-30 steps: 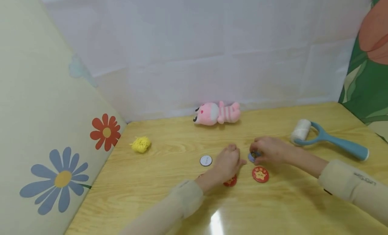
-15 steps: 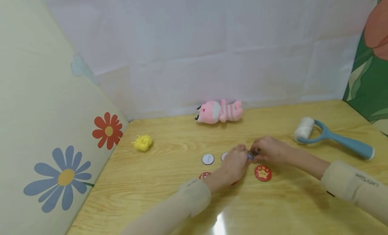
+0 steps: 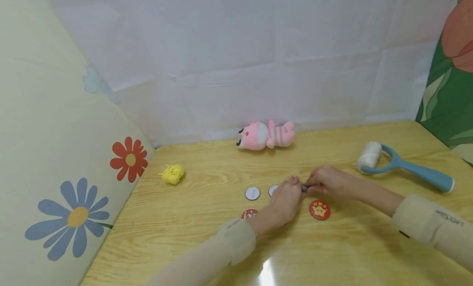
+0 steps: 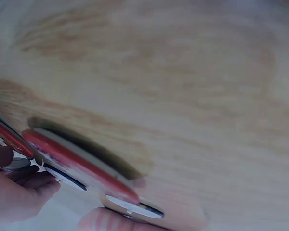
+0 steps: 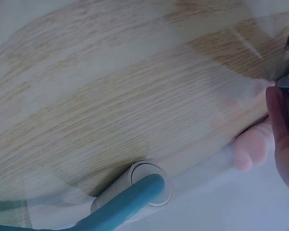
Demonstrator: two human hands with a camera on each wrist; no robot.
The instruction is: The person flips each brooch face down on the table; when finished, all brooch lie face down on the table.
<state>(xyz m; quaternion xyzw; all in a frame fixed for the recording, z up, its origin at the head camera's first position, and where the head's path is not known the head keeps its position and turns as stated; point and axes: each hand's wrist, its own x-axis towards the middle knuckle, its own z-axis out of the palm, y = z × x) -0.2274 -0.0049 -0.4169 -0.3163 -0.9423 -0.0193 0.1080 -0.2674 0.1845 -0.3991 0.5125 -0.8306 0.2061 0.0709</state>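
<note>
My right hand (image 3: 330,182) pinches a small dark-edged round badge (image 3: 304,188), held edge-on. From the other side the fingers of my left hand (image 3: 286,200) meet the same badge; in the left wrist view they lie on both sides of a grey disc (image 4: 17,164). In the right wrist view the badge (image 5: 286,82) sits at the fingertips. Two white badges (image 3: 253,193) and a red badge (image 3: 249,214) lie left of my left hand, which partly covers some of them. Another red badge (image 3: 319,210) with a yellow star lies below my right hand.
A pink plush toy (image 3: 266,136) lies at the back against the white cloth. At the right is a lint roller (image 3: 406,167) with a blue handle. A yellow ball of yarn (image 3: 172,174) sits at the left of the wooden table (image 3: 207,220).
My left hand has moved right to meet the badge in my right hand, uncovering a white badge. The held badge has turned from showing its blue side to edge-on.
</note>
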